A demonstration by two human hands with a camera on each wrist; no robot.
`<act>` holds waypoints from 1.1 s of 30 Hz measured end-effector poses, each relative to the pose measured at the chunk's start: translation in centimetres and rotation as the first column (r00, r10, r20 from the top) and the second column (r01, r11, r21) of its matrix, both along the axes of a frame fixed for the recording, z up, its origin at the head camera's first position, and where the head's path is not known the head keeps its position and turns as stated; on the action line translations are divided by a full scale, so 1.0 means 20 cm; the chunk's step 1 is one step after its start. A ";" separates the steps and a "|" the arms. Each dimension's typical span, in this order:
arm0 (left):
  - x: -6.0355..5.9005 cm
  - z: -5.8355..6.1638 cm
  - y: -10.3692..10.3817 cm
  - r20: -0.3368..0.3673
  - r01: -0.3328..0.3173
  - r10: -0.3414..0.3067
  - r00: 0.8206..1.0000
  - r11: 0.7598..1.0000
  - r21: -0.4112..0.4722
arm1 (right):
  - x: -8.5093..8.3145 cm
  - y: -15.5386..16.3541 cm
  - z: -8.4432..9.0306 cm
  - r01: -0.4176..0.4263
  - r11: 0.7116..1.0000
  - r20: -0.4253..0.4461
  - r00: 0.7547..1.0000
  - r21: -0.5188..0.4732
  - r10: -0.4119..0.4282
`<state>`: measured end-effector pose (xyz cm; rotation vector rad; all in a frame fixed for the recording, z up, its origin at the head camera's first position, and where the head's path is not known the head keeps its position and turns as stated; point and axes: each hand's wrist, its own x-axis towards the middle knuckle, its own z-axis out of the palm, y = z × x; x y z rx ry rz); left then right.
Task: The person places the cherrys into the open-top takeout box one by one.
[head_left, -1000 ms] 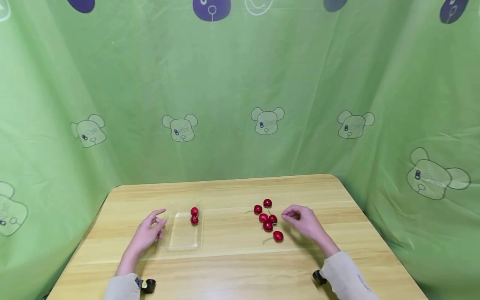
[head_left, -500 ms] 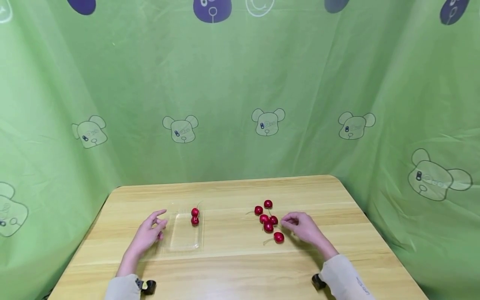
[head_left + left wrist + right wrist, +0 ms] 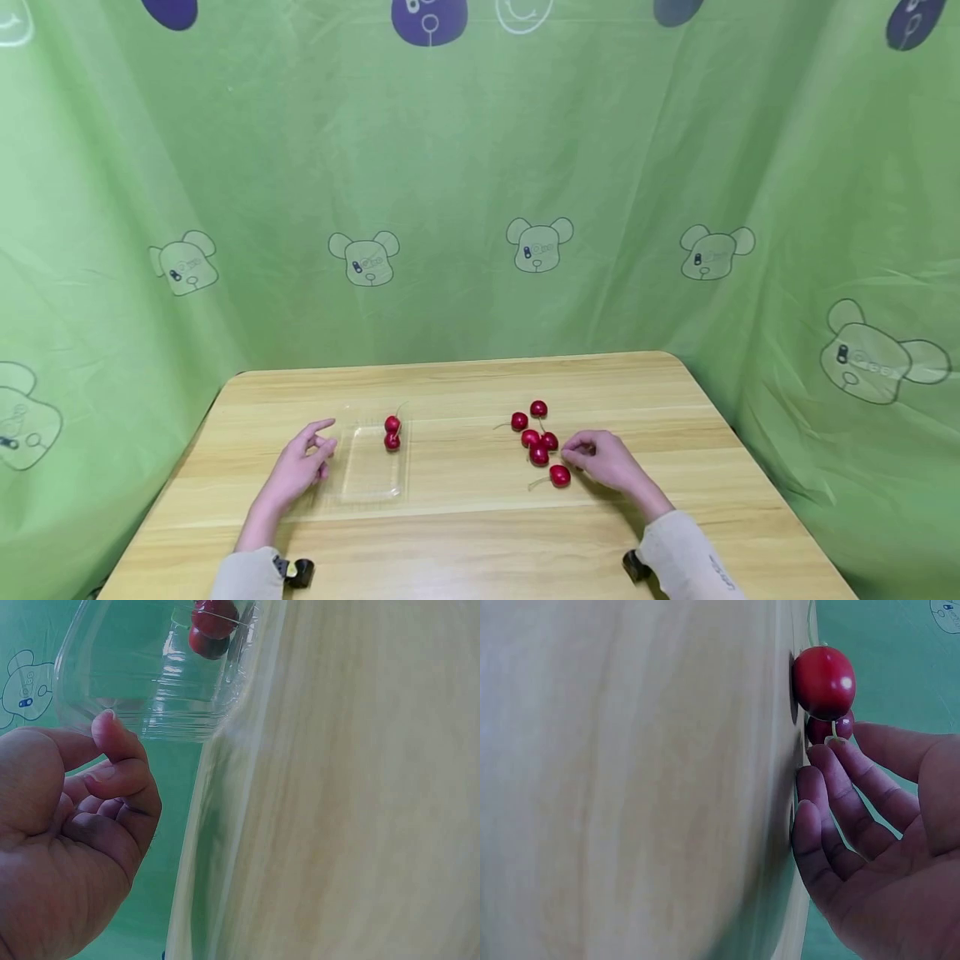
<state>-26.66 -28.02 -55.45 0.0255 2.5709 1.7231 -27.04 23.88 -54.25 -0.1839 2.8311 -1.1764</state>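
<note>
Right hand (image 3: 609,461) sits low on the tabletop (image 3: 480,533) toward the right edge, fingers loosely curled, tips just beside the cherry (image 3: 558,475) nearest the front edge, holding nothing; five more cherries (image 3: 538,454) cluster just behind. Left hand (image 3: 300,467) rests relaxed & empty, touching the left side of the clear tray (image 3: 367,479). Two cherries (image 3: 392,433) lie at the tray's far end.

Red cherries (image 3: 539,454); green bear-print curtain (image 3: 480,208); clear tray (image 3: 367,477).

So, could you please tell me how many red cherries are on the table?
8: two in the clear plastic tray at and; six loose by the right hand, at. None looks hidden.
</note>
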 end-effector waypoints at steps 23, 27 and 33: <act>-0.01 0.00 0.00 -0.006 0.000 0.000 1.000 1.000 0.002 | -0.03 0.01 -0.04 -0.002 1.000 -0.005 1.000 0.018 0.002; 0.00 0.01 0.00 -0.010 0.003 -0.003 1.000 1.000 -0.001 | -0.03 0.01 -0.05 -0.001 1.000 -0.015 1.000 0.019 0.001; -0.01 0.00 0.00 -0.007 -0.001 0.001 1.000 1.000 0.000 | -0.03 0.01 -0.05 0.013 1.000 -0.002 1.000 0.007 -0.013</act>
